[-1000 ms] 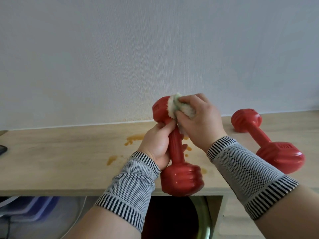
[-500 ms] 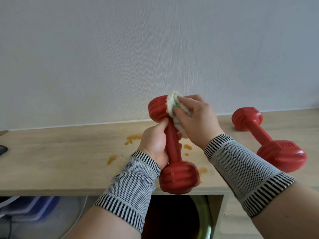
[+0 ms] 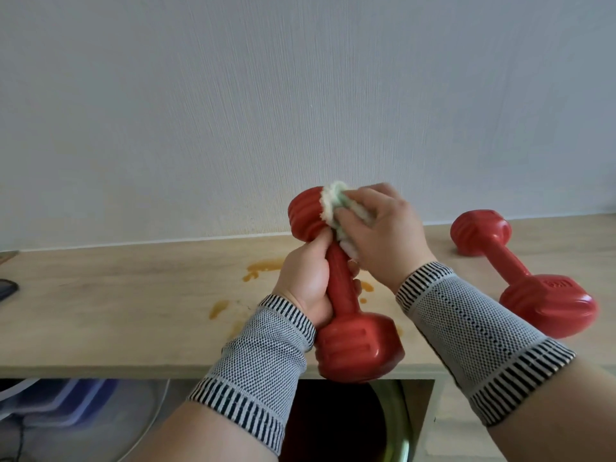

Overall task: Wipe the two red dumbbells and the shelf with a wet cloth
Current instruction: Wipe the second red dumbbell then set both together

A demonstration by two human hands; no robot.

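My left hand (image 3: 305, 278) grips the handle of a red dumbbell (image 3: 356, 345), holding it nearly upright above the front of the wooden shelf (image 3: 116, 315). My right hand (image 3: 388, 235) holds a pale, fluffy cloth (image 3: 333, 203) and presses it against the dumbbell's upper head. The second red dumbbell (image 3: 523, 275) lies on the shelf to the right, untouched. Orange-brown stains (image 3: 263, 266) mark the shelf behind and left of the held dumbbell.
A white wall rises right behind the shelf. A dark object (image 3: 6, 288) sits at the shelf's left edge. Below the shelf are blue plastic lids (image 3: 50, 401) on the left and a metal bowl (image 3: 396, 425) in a dark compartment.
The held dumbbell has tilted, its upper head swinging left. My right hand with the cloth has shifted slightly over that head. The other dumbbell has not moved.
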